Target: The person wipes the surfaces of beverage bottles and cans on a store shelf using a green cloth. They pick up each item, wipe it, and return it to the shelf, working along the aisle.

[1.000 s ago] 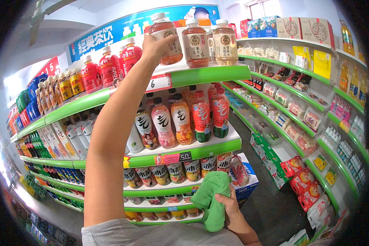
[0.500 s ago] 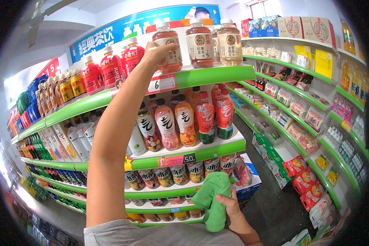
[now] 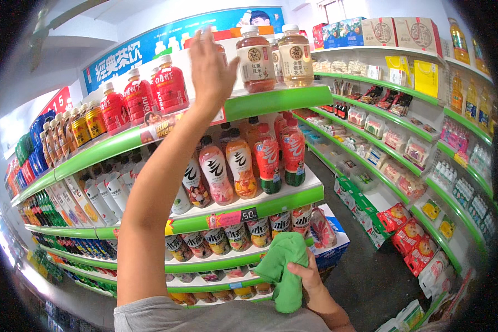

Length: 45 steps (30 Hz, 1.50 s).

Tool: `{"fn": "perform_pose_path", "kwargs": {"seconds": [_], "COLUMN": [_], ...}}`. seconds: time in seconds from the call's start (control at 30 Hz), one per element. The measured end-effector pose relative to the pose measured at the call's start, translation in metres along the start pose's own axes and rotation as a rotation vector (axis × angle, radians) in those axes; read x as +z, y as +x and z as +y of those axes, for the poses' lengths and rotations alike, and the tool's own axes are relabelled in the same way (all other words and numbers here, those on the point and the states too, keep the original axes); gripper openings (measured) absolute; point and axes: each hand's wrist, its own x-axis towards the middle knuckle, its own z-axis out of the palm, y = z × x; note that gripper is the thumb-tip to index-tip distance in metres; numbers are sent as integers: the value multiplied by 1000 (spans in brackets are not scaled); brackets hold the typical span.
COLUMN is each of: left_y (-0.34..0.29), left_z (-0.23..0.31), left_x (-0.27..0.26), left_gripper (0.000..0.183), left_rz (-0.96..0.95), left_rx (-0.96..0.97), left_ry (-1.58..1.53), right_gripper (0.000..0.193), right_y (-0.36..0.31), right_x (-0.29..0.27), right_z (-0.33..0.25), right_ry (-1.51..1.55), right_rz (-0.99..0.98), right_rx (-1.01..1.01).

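Note:
My left hand (image 3: 213, 69) is raised at the top shelf (image 3: 282, 100), fingers stretched upward and holding nothing. Behind it a bottle is mostly hidden, with only a sliver showing. Just right of the hand stand a reddish-brown drink bottle (image 3: 255, 63) with a white cap and cream label, and a pale yellow one (image 3: 296, 58). Left of my wrist are red-labelled bottles (image 3: 169, 87). Low in front of me, my right hand (image 3: 310, 275) is closed around a bunched green cloth (image 3: 288, 265), which hangs below its fingers.
Lower tiers of this green-edged shelf hold peach and red drink bottles (image 3: 242, 166) and cans (image 3: 235, 238). A dark floor aisle (image 3: 357, 276) separates it from a stocked wall shelf (image 3: 390, 88). Red snack packs (image 3: 415, 243) and a green carton (image 3: 359, 213) line that shelf's foot.
My left hand has let go of the white-capped bottle it gripped, and its fingers have opened upward. The view has shifted slightly. My right hand keeps the cloth in about the same place.

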Motion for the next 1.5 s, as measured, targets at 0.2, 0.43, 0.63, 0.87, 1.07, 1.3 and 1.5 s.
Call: {"fn": "perform_pose_path", "kwargs": {"seconds": [0.2,0.43,0.63,0.87,1.07,1.3,1.5], "left_y": [5,0,5,9,-160,-270,-273], "left_z": [14,-16,19,45,93,119,105], "left_x": [47,111,67,-31,-151,-200,-228], "left_gripper": [78,49,84,69,105,102,100], "left_rz": [-443,-494,-353,-18,-400,-446,-493], "left_rx": [-493,-850,-656,-409,-686,-839,-620], "left_ry": [-330,-652,-584,-1151,-1165,-922,-660], "right_gripper": [56,52,50,59,60,95,110], "right_y": [-6,-19,-25,-16,-5,28,39], "right_x": [0,-15,-12,-12,-17,78,89], "right_z": [-4,-1,-7,1,-4,-46,-47], "right_ry": [-18,25,128,38,50,-152,-634], "right_rz": [17,126,209,255,250,-264,-370], "right_rx": [-22,-8,-82,-229,-315,-397,-391]}}
